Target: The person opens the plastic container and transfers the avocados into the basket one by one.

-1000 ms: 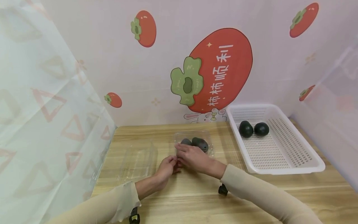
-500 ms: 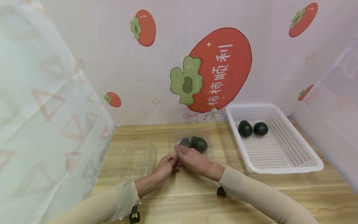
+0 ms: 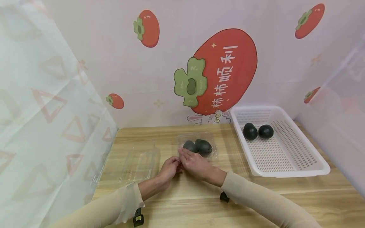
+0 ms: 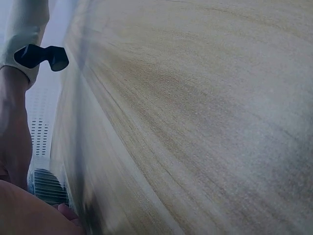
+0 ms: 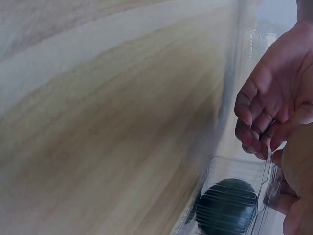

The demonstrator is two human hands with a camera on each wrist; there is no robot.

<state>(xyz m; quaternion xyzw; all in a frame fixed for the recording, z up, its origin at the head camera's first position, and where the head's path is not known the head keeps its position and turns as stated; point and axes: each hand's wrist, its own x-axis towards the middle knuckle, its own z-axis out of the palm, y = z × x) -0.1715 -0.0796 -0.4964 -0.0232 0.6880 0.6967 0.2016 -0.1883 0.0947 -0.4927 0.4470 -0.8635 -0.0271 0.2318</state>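
Observation:
Two dark avocados lie side by side in a clear plastic clamshell box at the table's middle. At its near left corner, my left hand pinches the box's edge between thumb and fingers, as the right wrist view shows best. My right hand lies across that same corner, its fingers gripping the rim and partly hiding the box. Through the ribbed wall a dark avocado shows in the right wrist view. Fingertip contact is mostly hidden in the left wrist view.
A second clear plastic box stands to the left on the wooden table. At right, a white perforated basket holds two more avocados. A printed curtain rises behind, with pale sheets at both sides.
Both hands stay at the box's near left corner. The right wrist and forearm have shifted slightly left and down, exposing more of the avocados.

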